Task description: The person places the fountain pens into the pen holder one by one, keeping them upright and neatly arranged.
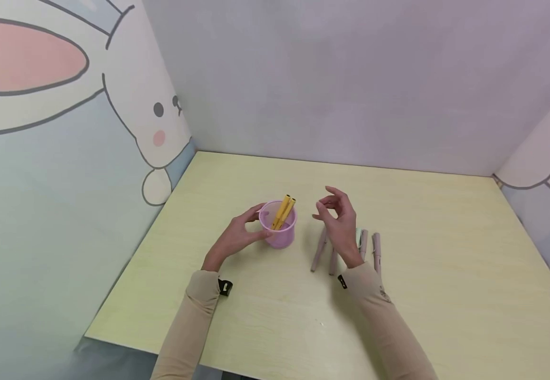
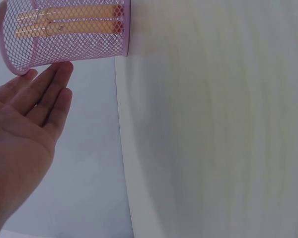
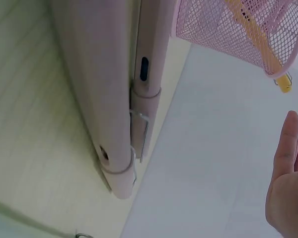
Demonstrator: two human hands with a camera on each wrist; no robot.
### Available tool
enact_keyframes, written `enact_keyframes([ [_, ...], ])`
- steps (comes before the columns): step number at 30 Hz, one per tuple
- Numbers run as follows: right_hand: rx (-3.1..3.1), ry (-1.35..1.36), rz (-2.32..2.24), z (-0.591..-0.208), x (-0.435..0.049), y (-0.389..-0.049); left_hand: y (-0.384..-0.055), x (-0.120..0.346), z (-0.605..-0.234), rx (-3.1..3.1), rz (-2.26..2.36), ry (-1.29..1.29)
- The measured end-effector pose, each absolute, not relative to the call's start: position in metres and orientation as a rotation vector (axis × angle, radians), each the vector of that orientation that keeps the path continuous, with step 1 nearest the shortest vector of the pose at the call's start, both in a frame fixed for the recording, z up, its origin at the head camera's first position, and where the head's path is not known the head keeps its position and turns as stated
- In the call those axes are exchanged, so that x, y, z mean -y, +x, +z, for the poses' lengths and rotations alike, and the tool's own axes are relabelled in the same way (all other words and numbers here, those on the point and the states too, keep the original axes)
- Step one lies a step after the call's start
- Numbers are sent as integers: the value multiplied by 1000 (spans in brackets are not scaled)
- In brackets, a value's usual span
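A pale yellow, faintly grained tabletop (image 1: 446, 253) is being enclosed on three sides by printed walls. The far side is being closed off by a plain lilac-grey back wall (image 1: 332, 84); the left wall is being taken up by a large white cartoon rabbit (image 1: 144, 121) with pink cheek and ear, outlined in dark grey on pale blue, and the right wall by another white outlined figure (image 1: 541, 158). Left of the tabletop's middle, a pink mesh cup (image 1: 281, 241) is being kept upright by the left hand (image 1: 237, 236), its thumb and fingers being set around opposite sides near the rim. Two yellow pens (image 1: 287, 214) are being held in the cup, leaning together. Just right of it, the right hand (image 1: 340, 224) is being held loosely bent, gripping nothing, above several mauve-grey clip pens (image 1: 377, 250). Small dark marks are being shown on both kinds of pen, too small to be read.
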State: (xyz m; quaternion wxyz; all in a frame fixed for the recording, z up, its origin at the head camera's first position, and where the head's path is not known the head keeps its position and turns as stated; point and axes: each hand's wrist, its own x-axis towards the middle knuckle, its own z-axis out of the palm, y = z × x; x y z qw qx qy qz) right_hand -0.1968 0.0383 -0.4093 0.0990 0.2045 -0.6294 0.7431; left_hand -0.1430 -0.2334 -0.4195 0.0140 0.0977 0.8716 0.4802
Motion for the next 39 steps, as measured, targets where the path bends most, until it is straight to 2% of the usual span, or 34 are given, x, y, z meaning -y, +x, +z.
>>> enact_keyframes([
  [29,2007,355,2162,-406,-123,-197,-142,232,-420,-2717,1503,281],
  [39,2224,183,2096,-408,-161,-199,-144,232,-422,-2717,1506,287],
])
